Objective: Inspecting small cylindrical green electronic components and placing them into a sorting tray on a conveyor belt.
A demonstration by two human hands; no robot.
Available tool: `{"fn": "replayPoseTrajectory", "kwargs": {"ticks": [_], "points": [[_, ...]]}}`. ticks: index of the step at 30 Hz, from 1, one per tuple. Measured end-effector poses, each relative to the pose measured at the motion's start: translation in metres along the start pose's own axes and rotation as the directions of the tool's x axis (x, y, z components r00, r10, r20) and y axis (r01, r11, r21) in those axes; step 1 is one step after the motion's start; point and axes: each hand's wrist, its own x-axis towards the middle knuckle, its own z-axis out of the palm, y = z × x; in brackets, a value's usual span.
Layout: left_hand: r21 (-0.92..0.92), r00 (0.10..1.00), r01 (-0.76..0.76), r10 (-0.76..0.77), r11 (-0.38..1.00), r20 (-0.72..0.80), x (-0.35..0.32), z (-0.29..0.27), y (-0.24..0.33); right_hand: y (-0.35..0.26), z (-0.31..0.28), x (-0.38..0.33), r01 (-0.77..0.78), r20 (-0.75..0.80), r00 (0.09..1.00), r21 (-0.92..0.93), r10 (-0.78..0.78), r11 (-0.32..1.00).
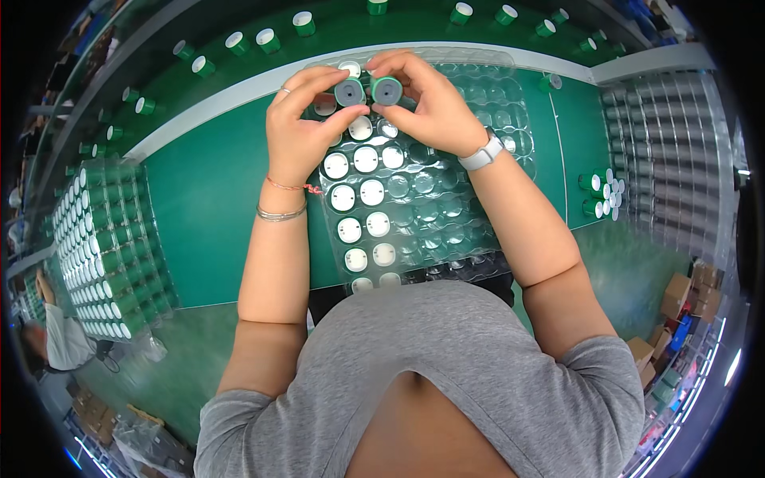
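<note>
Between the thumb and fingers of my left hand (299,119) is a small round green cup-shaped part with a dark grey end (349,93). My right hand (434,103) grips a matching green part with a dark grey end (388,92). The two parts are side by side, grey ends facing me, above a clear plastic tray (430,211) of round pockets. White round caps (366,159) fill several pockets along the tray's left side. Other pockets to the right hold nothing that I can see. My fingers hide part of the tray's far edge.
A stack of clear trays with white-topped parts (96,255) stands at the left end of the green table (211,215). Green-and-white parts (603,193) cluster at the right, beside upright clear trays (669,151). More line the green surface (343,30) beyond the pale rail. Another person (64,334) is far left.
</note>
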Motion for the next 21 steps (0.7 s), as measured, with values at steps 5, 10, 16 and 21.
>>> {"fn": "replayPoseTrajectory", "kwargs": {"ticks": [5,10,16,21], "points": [[-0.002,1.000,0.008,-0.008,1.000,-0.015,0.000,0.000,0.000,0.000,0.001,-0.004,0.032,-0.097,0.995,0.185,-0.014,0.982],[-0.012,1.000,0.000,0.000,1.000,-0.030,0.000,0.000,-0.001,-0.012,-0.008,-0.006,-0.175,0.043,0.984,0.341,0.171,0.924],[-0.006,1.000,-0.008,0.008,1.000,-0.012,0.001,0.001,0.002,-0.007,-0.007,-0.006,-0.078,0.028,0.997,0.138,0.075,0.987],[0.000,1.000,-0.006,0.006,1.000,-0.013,0.000,0.000,0.000,-0.009,-0.006,-0.006,-0.065,0.031,0.998,0.144,0.061,0.987]]}}
